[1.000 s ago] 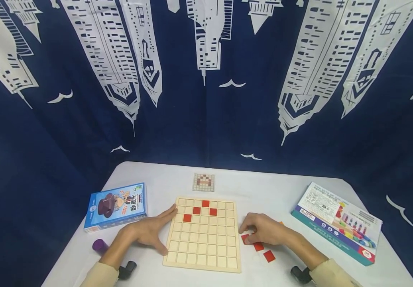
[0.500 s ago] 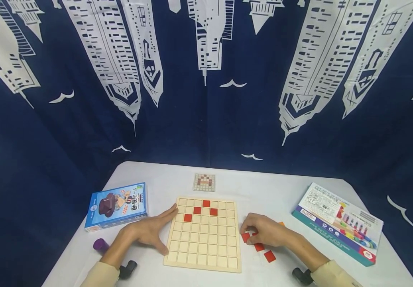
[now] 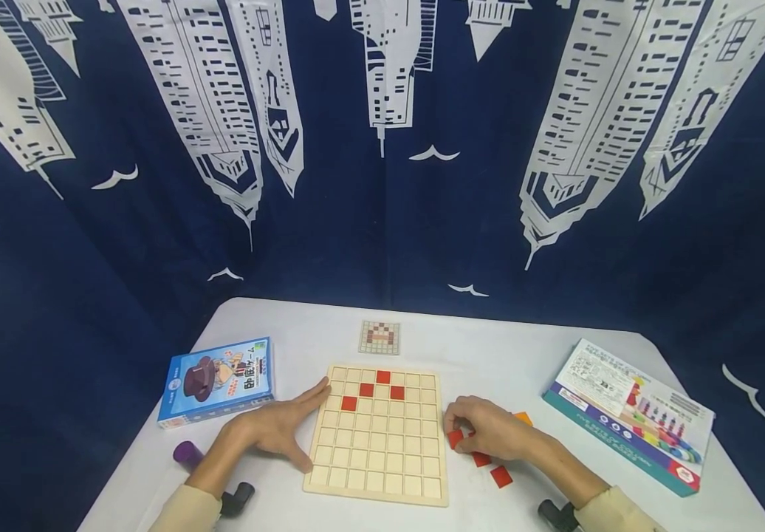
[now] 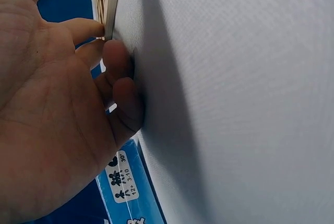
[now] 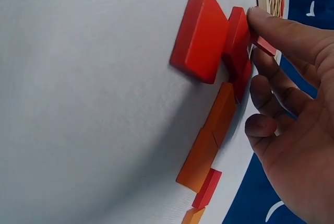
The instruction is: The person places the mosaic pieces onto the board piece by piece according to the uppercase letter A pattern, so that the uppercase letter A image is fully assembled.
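A pale wooden grid board [image 3: 376, 443] lies in the middle of the table, with several red square tiles [image 3: 366, 390] set in its upper cells. My left hand [image 3: 276, 431] rests at the board's left edge, thumb and fingers spread, fingertips touching the rim. To the right of the board, my right hand [image 3: 489, 427] pinches a red tile [image 5: 263, 45] between thumb and fingers. Other loose red tiles [image 3: 501, 476] lie just below that hand. In the right wrist view, orange tiles [image 5: 198, 158] lie beside them, mostly hidden by the hand in the head view.
Behind the board lies a small pattern card [image 3: 379, 338]. A blue game box [image 3: 216, 380] stands at left, near a purple cylinder [image 3: 187, 455]. On the right is a white and teal box [image 3: 628, 414]. A dark blue curtain [image 3: 382, 236] hangs behind the table.
Both hands stay almost in place. The right hand shifts very slightly, with a little more of an orange tile showing behind it. The view drifts a few pixels.
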Demonstrator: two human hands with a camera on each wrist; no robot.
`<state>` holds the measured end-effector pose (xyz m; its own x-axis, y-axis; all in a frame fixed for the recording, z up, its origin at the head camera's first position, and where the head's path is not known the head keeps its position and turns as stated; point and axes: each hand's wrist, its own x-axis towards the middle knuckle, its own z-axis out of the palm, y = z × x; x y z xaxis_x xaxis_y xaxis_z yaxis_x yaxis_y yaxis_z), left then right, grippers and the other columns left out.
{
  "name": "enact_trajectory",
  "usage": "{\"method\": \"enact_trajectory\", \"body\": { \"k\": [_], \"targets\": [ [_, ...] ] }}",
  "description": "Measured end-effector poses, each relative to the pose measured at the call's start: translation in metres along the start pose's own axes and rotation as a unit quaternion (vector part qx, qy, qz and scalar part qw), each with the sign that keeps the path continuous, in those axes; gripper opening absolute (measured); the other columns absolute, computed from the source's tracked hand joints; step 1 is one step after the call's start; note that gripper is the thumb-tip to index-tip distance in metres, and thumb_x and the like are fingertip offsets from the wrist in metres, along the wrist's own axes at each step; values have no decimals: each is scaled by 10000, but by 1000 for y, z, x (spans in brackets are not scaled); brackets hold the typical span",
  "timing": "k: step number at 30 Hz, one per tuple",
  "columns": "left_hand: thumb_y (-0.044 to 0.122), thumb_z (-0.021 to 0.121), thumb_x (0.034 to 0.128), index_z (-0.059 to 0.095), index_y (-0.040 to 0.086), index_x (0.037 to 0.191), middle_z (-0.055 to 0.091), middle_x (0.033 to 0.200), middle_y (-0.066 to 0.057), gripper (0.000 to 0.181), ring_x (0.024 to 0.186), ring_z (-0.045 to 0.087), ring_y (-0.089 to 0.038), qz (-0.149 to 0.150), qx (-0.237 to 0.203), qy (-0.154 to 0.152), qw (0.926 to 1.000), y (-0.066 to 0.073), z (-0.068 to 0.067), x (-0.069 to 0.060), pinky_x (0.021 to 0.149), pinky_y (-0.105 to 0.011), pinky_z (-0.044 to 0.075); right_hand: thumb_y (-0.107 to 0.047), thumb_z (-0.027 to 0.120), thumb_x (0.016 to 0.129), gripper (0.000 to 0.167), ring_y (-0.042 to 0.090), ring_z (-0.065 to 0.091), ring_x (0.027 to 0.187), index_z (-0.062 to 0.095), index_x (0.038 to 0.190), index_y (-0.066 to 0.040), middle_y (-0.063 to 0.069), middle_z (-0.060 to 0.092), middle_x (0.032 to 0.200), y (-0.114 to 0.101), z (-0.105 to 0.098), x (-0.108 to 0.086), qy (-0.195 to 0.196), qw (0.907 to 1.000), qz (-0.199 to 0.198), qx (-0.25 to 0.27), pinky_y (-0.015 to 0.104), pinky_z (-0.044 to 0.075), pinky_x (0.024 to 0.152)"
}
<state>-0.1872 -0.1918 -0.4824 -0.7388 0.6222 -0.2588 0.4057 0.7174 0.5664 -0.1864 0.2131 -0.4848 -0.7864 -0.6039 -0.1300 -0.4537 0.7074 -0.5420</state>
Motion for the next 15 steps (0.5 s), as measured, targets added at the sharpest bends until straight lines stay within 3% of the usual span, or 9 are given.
{"method": "enact_trajectory", "body": {
  "k": [15],
  "targets": [
    [524,824,504,112,162,1496,-34,1549,14,1273,1379,149,-230,0,62,34,10000,-2,1,1,1070,-459,248,-178,744,759,213,102,510,741,614,897,-275,-124,560,768,1,0,5,140,9996,-21,248,223,432,614]
  ]
}}
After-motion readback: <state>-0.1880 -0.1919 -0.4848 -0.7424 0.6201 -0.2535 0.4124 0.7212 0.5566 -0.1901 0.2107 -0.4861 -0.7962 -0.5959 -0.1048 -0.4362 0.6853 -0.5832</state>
